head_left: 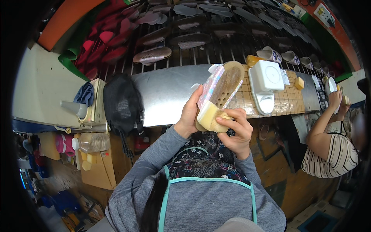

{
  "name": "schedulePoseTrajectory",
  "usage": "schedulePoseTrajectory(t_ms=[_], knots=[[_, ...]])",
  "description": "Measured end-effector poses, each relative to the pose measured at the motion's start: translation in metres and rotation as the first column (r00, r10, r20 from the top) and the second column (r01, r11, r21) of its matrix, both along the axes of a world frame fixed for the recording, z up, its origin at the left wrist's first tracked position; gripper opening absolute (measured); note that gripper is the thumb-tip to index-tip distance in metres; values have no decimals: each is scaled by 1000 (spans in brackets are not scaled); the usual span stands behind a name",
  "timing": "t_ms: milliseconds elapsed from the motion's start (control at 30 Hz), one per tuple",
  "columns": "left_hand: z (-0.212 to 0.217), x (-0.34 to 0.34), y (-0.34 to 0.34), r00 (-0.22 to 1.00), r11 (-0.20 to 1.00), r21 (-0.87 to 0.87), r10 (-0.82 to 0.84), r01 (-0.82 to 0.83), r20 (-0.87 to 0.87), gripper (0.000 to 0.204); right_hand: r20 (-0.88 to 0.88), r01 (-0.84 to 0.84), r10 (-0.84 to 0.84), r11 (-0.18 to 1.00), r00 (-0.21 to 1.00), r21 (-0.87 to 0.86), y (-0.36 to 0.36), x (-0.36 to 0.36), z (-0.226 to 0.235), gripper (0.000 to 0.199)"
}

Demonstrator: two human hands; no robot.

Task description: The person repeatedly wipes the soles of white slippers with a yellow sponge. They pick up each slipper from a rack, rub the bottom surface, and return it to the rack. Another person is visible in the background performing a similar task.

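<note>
A brown, sole-shaped piece with several small holes is tilted up over the front edge of the metal work surface. Pale pink patterned material runs along its side. My left hand grips it from the left, fingers mostly behind it. My right hand is closed round a yellow sponge, which is against the lower end of the sole. Whatever of the sole lies beneath the sponge is hidden.
A white dispenser-like container and a small yellow sponge block sit on a tan mat. Beyond runs a rack with several soles. A black bag hangs at left. On the right, a person in a striped top works.
</note>
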State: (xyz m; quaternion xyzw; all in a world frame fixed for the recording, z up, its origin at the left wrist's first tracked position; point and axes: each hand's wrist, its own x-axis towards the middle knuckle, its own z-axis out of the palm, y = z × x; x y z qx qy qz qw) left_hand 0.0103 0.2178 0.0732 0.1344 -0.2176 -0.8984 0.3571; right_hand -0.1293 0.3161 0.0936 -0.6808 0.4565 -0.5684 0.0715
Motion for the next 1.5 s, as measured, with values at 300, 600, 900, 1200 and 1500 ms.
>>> schedulePoseTrajectory(t_ms=[300,600,900,1200,1500], knots=[[14,-33,-11,949,943,-171,252,-285,-192,61,444,88,-105,994,890,58,7,17,-12,44],[6,-28,-12,896,876,-214,390,-432,-211,59,465,198,-164,980,870,-25,-4,18,-17,46],[0,2,-27,847,861,-92,464,-500,-259,55,124,281,-272,958,954,-64,-6,40,-20,55],[-12,34,-29,832,906,-46,364,-420,-418,54,59,437,-435,899,899,-20,-9,43,-22,52],[-10,36,-41,779,809,15,571,-588,-259,52,-71,303,-309,949,948,-82,-17,62,-20,54]])
